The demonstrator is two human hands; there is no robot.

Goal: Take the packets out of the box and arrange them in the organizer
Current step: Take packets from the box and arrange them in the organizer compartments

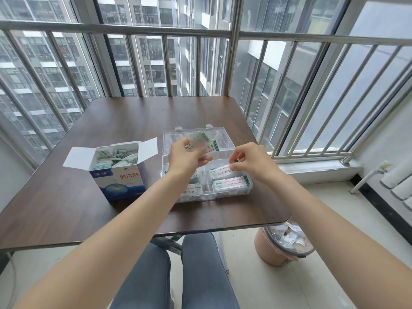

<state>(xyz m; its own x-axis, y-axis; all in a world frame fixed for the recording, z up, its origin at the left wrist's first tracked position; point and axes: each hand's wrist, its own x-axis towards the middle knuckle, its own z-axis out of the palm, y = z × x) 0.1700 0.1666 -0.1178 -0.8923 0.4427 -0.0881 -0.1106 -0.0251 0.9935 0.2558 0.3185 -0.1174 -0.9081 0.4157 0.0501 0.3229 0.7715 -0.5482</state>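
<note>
open packet box (118,175) beside clear lidded organizer (231,192)

Bright, flat daylight from the windows (156,63) ahead; soft shadows only. Wide-angle bending at edges. Motion blur on the left hand (186,158).

Brown table (89,208) beside barred windows (156,63); pink bin (270,253) on tiled floor (312,286).

A single head-worn view looks forward and down over the near edge of the dark brown wooden table (124,121), facing the far grey metal window railing (156,32).
</note>
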